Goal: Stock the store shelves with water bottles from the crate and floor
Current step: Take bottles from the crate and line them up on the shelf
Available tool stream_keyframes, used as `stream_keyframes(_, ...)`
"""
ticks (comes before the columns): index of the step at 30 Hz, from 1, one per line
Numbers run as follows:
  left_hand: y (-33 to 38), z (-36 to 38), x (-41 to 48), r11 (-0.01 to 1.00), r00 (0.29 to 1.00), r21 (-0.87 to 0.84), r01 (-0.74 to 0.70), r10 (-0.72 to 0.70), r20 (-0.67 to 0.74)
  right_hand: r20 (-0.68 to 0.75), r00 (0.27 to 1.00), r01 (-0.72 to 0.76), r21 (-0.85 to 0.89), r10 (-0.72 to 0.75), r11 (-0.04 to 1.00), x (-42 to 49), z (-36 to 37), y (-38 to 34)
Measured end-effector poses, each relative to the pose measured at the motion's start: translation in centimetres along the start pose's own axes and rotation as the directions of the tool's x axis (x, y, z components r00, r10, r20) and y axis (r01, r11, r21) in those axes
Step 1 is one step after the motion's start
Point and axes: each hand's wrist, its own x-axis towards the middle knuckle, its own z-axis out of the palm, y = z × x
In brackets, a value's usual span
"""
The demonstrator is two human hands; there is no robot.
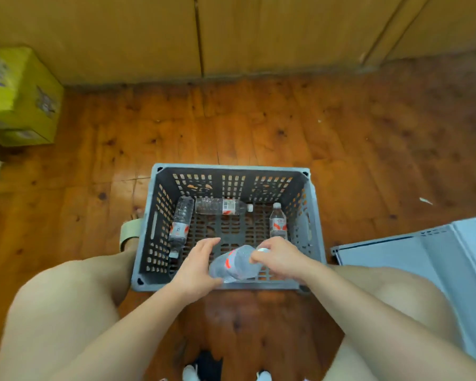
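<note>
The held bottle (237, 264) sits tilted at lower centre of the frame, just above the near rim of the grey crate (231, 170), with its cap end pointing right. The right hand (279, 257) has its fingers curled round the neck, just below the cap. The left hand (195, 266) lies against the base end, its fingers fairly straight and not wrapped round the bottle.

Three more bottles are in the crate:
- The side bottle (180, 224) lies along the left wall.
- The back bottle (220, 206) lies across the far side.
- The upright bottle (278, 222) stands at the right wall.

The bottles look like thin clear plastic. If they are full, they are likely moderately heavy, and the walls will give a little under a squeeze. The smooth body could slip, especially if wet. The ribbed waist or the stiff neck looks the safest place to grip, and one hand per bottle seems enough. They are not fragile, though a drop could dent one.

No shelf can be made out in the frame.
</note>
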Motion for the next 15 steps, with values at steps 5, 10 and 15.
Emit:
stream_keyframes(5, 2.0, -0.5, -5.7, 0.982, 0.968, -0.030, -0.184, 0.176, -0.180, -0.083, 0.962, 0.272, 0.174, -0.261, 0.946, -9.1, -1.5, -2.1)
stream_keyframes(10, 4.4, 0.2, -12.1, 0.973, 0.936, -0.036, -0.228, 0.209, -0.284, -0.295, 0.885, 0.464, 0.474, -0.361, 0.748, -13.6, -0.4, -0.2)
stream_keyframes(15, 4.1, 3.1, -16.0, 0.990, 0.961, 0.086, -0.115, 0.133, -0.243, -0.265, 0.964, 0.216, 0.729, -0.022, 0.650, -14.2, 8.2, 4.3)
